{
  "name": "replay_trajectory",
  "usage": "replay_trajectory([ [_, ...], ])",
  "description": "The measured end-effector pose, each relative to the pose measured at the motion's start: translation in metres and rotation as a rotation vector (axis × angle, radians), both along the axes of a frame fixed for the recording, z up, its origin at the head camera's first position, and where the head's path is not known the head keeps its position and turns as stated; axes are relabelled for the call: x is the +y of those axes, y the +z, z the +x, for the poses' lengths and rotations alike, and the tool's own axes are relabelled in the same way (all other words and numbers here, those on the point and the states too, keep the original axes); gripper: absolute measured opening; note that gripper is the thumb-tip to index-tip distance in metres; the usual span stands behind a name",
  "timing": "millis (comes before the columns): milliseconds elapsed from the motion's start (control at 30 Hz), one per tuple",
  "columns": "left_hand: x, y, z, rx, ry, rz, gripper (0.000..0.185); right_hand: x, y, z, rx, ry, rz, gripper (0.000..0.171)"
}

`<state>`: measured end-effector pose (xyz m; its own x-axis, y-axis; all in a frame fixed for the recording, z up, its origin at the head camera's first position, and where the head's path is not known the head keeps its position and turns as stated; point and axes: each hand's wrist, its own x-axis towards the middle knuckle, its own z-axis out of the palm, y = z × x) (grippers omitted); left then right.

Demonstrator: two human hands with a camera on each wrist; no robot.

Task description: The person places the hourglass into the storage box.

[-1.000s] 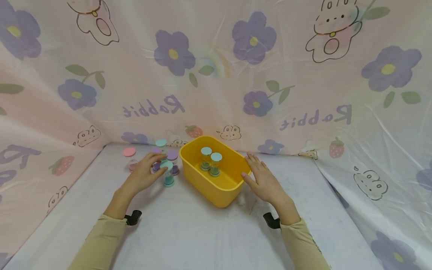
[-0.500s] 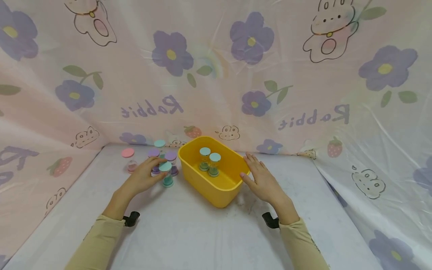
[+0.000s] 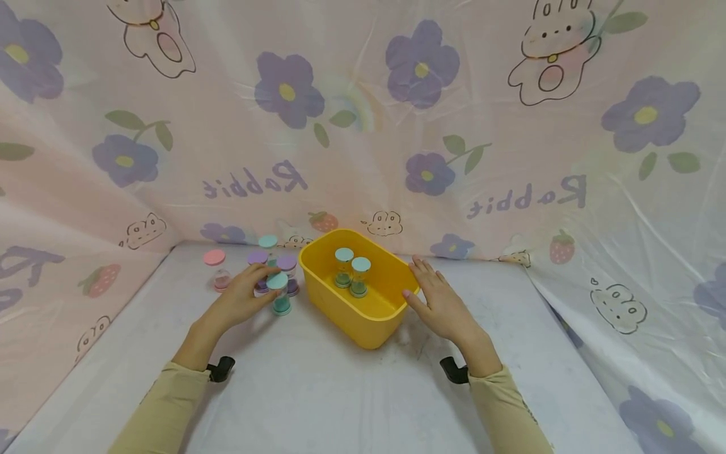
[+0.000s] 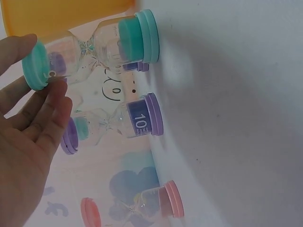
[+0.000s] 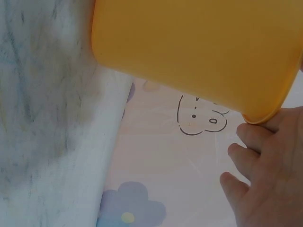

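One teal sand timer (image 3: 280, 295) stands on the table (image 3: 317, 391) just left of the yellow tub (image 3: 363, 318), pinched at its top cap by the left hand (image 3: 241, 296), while the right hand (image 3: 442, 302) rests flat and open against the tub's side; lifted carelessly, it could topple the purple timers (image 3: 289, 272) crowded just behind.

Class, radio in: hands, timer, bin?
Left hand pinches teal sand timer. Right hand flat against yellow bin. Purple timers crowd behind.
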<state>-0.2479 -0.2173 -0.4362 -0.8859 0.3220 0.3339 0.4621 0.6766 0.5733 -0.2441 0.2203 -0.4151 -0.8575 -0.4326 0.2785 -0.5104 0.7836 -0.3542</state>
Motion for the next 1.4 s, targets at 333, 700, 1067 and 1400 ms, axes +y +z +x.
replay_trajectory([
  [333,0.002,0.003,0.003,0.008,-0.011,0.02,0.048,0.0,0.0,0.0,0.003,-0.003,0.005,0.072],
  [700,0.01,0.02,0.007,0.21,-0.045,0.053,0.044,0.0,0.0,0.0,0.006,-0.004,0.006,0.072],
  [1067,0.019,0.045,0.003,0.282,-0.045,0.077,0.043,0.0,-0.002,0.0,0.0,-0.009,0.0,0.072],
  [1400,0.027,0.06,0.0,0.316,-0.046,0.108,0.041,0.0,0.0,0.0,-0.006,-0.009,0.0,0.072],
])
